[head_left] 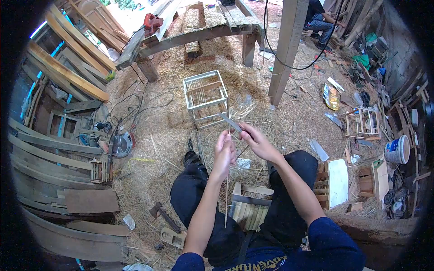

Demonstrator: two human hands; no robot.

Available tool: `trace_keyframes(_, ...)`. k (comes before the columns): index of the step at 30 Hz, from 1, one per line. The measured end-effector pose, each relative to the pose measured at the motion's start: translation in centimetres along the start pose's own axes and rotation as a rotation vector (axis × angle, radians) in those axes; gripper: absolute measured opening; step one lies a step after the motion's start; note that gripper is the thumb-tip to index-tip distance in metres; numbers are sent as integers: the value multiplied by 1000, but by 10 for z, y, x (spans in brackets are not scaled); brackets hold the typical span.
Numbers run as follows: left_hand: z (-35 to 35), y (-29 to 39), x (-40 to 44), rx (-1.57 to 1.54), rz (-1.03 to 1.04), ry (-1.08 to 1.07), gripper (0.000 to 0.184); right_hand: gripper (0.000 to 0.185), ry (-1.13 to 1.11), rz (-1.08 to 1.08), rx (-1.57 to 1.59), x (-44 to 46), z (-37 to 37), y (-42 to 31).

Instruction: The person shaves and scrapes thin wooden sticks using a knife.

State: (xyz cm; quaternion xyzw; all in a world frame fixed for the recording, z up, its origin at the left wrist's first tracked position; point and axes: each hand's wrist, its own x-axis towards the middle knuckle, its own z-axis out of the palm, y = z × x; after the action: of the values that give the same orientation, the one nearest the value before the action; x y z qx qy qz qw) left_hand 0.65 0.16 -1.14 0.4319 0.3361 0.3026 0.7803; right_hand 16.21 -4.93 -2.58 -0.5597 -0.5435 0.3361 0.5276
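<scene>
In front of my knees, my left hand (pixel 224 152) pinches a thin wooden stick (pixel 226 198) whose long end hangs down toward my lap. My right hand (pixel 257 142) is closed on a knife (pixel 232 123), its blade pointing up and left, close to the top of the stick. Just beyond both hands stands a small wooden cage frame (pixel 207 107) with thin bars across part of it. A slatted wooden piece (pixel 251 207) sits between my legs.
Shavings cover the floor. A workbench (pixel 194 37) carries a red power tool (pixel 153 23). On the left lie a circular saw (pixel 123 144), cords and stacked planks; near my leg, a hatchet (pixel 165 217). A post (pixel 288 54), a bucket (pixel 398 150) and a seated person (pixel 320 26) are right.
</scene>
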Motion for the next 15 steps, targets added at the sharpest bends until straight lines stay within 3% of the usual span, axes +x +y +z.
trace_keyframes(12,-10,11,-5,-6,-8,-33,27,35,0,-71,-131,-1,1,-2)
trace_keyframes(15,-5,15,-10,33,56,-48,26,35,-74,90,-342,2,-7,10)
